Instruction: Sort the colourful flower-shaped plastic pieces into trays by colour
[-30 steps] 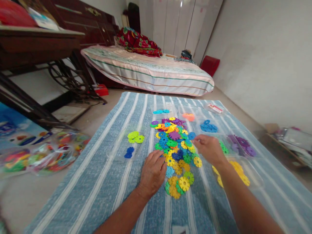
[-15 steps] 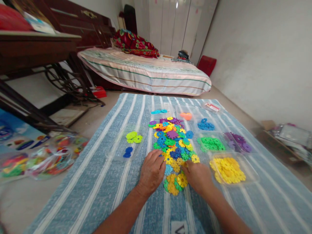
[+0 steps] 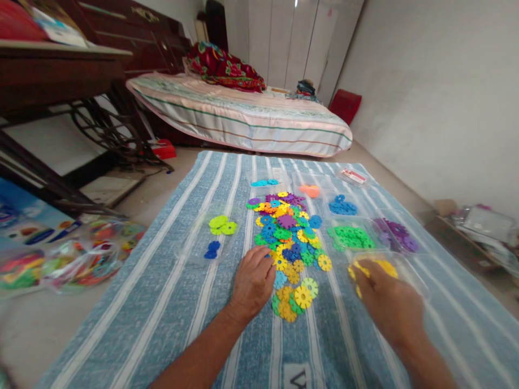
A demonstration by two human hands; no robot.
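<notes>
Beside the left edge of a heap of flower-shaped plastic discs point(image 3: 286, 221) rests my left hand point(image 3: 254, 278), palm down. Its fingers are loosely bent and apart from the thumb, their tips touching the heap. My right hand point(image 3: 387, 302) is over the clear tray point(image 3: 421, 286) of yellow discs point(image 3: 385, 266), fingers pinched together and blurred. Yellow shows at its fingertips, but whether a held disc or the tray's contents I cannot tell. At the heap's near end lie a pale green disc point(image 3: 310, 287) and a yellow disc point(image 3: 303, 296).
Clear trays hold green discs point(image 3: 352, 236), purple discs point(image 3: 399, 235), blue discs point(image 3: 343, 205), orange discs point(image 3: 310, 190) and light blue discs point(image 3: 264, 182). Left, another holds lime discs point(image 3: 222, 225) and dark blue discs point(image 3: 212, 249). Bagged pieces point(image 3: 93, 254) lie beyond the striped cloth point(image 3: 162, 302).
My right hand has moved right from the heap's near end to the yellow tray, uncovering a pale green disc. My left hand has stayed at the heap.
</notes>
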